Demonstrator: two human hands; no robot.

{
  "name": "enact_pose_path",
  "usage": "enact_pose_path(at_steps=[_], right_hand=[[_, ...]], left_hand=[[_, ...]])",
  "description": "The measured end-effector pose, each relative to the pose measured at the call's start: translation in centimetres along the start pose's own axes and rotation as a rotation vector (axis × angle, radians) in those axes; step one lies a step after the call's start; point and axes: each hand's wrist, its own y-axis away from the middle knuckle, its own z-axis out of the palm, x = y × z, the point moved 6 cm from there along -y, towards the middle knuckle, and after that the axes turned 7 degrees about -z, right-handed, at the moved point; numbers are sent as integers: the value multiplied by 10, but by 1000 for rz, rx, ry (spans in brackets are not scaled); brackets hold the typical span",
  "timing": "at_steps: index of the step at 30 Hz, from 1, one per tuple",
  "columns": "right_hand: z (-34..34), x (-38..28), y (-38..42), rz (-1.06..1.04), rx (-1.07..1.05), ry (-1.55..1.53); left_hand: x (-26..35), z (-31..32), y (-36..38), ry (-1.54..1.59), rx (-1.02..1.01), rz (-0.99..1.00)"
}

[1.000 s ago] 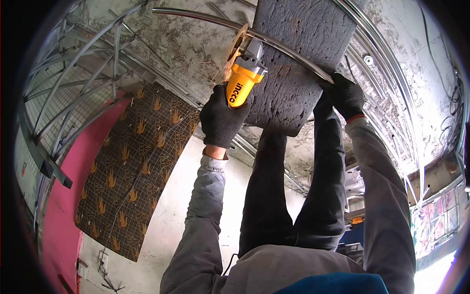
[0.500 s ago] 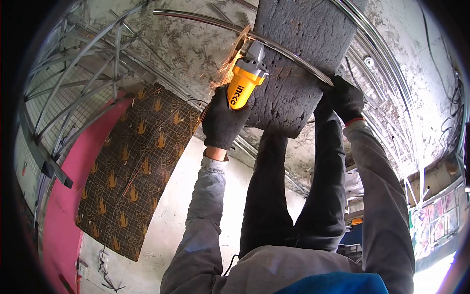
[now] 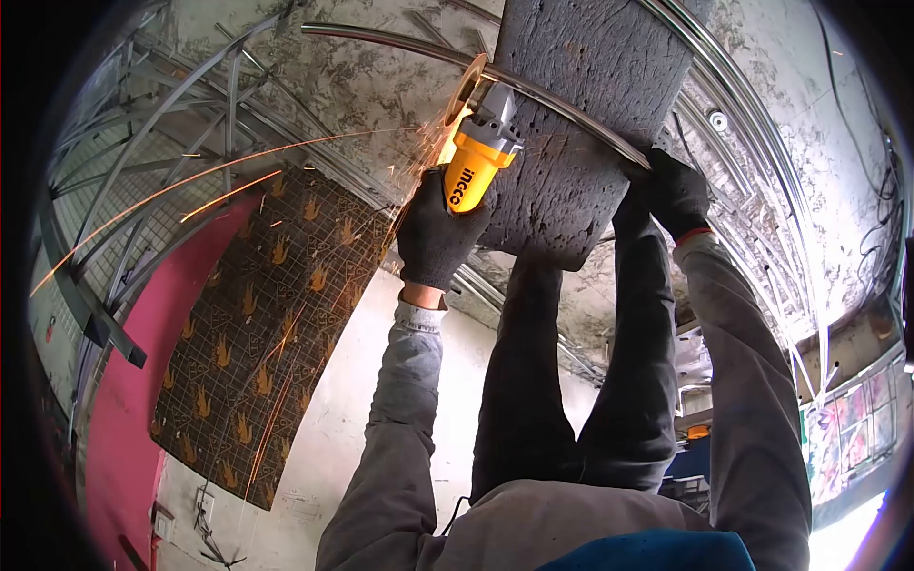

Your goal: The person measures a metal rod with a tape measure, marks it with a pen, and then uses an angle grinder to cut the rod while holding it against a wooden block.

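My left hand, in a dark work glove, is closed around the yellow body of an angle grinder with a grey head. The grinder's disc meets a thin curved metal tube, and orange sparks spray off to the left. The tube lies across a dark, scarred board. My right hand, also gloved, is closed on the tube's right end at the board's edge. Its fingertips are partly hidden.
Curved shiny tubes lie on the floor at right. A welded metal frame stands at left, beside a pink panel and a dark patterned sheet. A small white ring is on the floor.
Longer spark streaks now shoot out to the left and down across the patterned sheet. Both hands, the grinder and the tube keep nearly the same positions.
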Motion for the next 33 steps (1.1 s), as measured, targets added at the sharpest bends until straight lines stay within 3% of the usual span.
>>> enact_pose_path(at_steps=[33], right_hand=[[-1, -9, 6, -80, 141, 29]], left_hand=[[5, -9, -2, -107, -57, -24]])
